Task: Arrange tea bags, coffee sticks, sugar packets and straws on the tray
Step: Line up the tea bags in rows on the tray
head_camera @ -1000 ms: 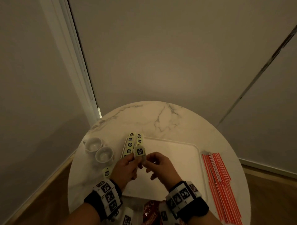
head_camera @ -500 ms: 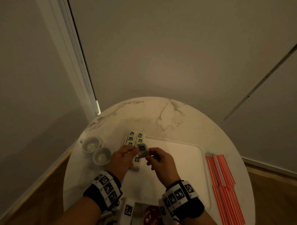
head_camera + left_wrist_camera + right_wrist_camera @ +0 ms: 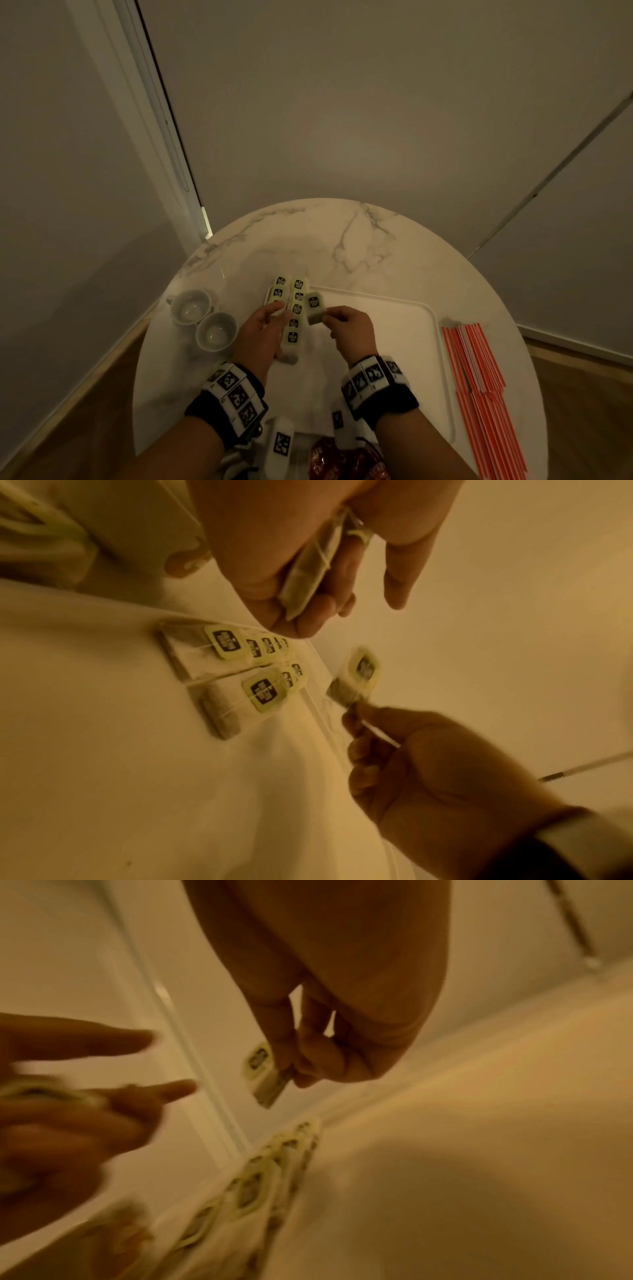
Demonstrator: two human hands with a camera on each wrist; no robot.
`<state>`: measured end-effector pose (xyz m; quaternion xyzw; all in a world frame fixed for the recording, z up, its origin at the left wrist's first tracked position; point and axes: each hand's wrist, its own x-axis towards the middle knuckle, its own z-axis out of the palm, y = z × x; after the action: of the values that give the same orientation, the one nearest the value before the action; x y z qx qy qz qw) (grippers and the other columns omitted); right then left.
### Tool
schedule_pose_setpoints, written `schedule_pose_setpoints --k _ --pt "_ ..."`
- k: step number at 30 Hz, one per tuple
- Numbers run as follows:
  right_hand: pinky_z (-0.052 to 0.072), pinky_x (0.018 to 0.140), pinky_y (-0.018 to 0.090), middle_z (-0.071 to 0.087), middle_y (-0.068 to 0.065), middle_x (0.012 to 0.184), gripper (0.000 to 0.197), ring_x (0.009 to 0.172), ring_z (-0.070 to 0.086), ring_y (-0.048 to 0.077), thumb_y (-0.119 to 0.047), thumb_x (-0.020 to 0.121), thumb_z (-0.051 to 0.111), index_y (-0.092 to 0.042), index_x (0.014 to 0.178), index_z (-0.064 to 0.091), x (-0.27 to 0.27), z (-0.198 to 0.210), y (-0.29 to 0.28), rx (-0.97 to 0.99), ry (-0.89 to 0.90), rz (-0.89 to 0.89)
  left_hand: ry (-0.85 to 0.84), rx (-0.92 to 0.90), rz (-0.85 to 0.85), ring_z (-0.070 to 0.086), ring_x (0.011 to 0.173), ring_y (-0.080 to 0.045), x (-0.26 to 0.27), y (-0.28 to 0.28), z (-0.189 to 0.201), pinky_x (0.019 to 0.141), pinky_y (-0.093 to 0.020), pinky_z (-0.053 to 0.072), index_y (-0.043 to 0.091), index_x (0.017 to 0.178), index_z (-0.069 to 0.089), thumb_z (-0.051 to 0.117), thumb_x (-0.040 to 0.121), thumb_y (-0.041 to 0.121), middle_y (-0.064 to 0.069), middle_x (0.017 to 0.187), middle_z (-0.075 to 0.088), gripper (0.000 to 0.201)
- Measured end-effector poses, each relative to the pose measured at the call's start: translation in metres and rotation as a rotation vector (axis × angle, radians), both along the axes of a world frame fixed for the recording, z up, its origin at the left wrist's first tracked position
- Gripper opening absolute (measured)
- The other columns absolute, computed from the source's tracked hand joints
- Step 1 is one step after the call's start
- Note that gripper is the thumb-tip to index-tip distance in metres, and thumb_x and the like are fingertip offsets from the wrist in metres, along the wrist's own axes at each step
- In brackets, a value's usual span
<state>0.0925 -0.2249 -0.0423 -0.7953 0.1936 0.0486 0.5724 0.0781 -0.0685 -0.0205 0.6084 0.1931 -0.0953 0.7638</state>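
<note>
R hand point(image 3: 346, 325) grip pinching flat papery tea bag point(image 3: 314, 308) (square tag); L hand point(image 3: 262, 334) clutching spare bags point(image 3: 308, 572).

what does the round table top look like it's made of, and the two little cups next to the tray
Table top: likely marble or a marble-look surface; pale with grey veins, slight sheen. The two cups: probably glazed white ceramic, smooth and glossy, though dim light leaves it open.

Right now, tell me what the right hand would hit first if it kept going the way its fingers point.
Probably the rows of tea bags on the tray: the right hand, pinching one tea bag, points toward them. Depth is unclear; it may pass above.
</note>
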Motion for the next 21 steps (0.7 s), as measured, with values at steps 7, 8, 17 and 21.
schedule_pose_setpoints --k 7,8,17,21 --pt "0.054 0.073 0.030 0.068 0.006 0.076 0.004 0.074 0.062 0.022 -0.015 0.077 0.074 -0.013 0.080 0.073 0.050 -0.038 -0.010 -0.094 0.282 -0.077 0.075 -0.098 -0.133 0.025 0.040 -0.008 -0.013 0.014 -0.005 0.043 -0.023 0.025 0.003 0.104 0.063 0.052 0.094 0.016 -0.002 0.064 0.044 0.020" --pt "0.054 0.075 0.031 0.068 0.006 0.077 0.007 0.077 0.063 0.022 -0.015 0.078 0.072 -0.011 0.083 0.075 0.055 -0.042 -0.009 -0.118 0.298 -0.066 0.078 -0.088 -0.152 0.025 0.040 -0.008 -0.015 0.016 -0.006 0.042 -0.022 0.025 0.003 0.104 0.063 0.051 0.094 0.014 -0.002 0.063 0.042 0.019" --pt "0.040 0.060 0.026 0.061 0.010 0.072 0.020 0.062 0.054 0.020 -0.018 0.085 0.062 -0.007 0.068 0.064 0.076 -0.048 -0.003 -0.238 0.374 -0.018 0.075 -0.070 -0.208 0.026 0.041 -0.009 -0.019 0.028 -0.003 0.043 -0.024 0.028 0.004 0.104 0.065 0.050 0.093 0.006 -0.003 0.064 0.045 0.019" --pt "0.035 0.052 0.026 0.057 0.009 0.076 0.031 0.060 0.049 0.019 -0.024 0.090 0.057 -0.008 0.064 0.054 0.081 -0.047 -0.003 -0.361 0.428 0.054 0.076 -0.077 -0.224 0.026 0.042 -0.009 -0.020 0.028 -0.004 0.043 -0.024 0.027 0.004 0.104 0.065 0.049 0.093 0.005 -0.003 0.064 0.045 0.019"
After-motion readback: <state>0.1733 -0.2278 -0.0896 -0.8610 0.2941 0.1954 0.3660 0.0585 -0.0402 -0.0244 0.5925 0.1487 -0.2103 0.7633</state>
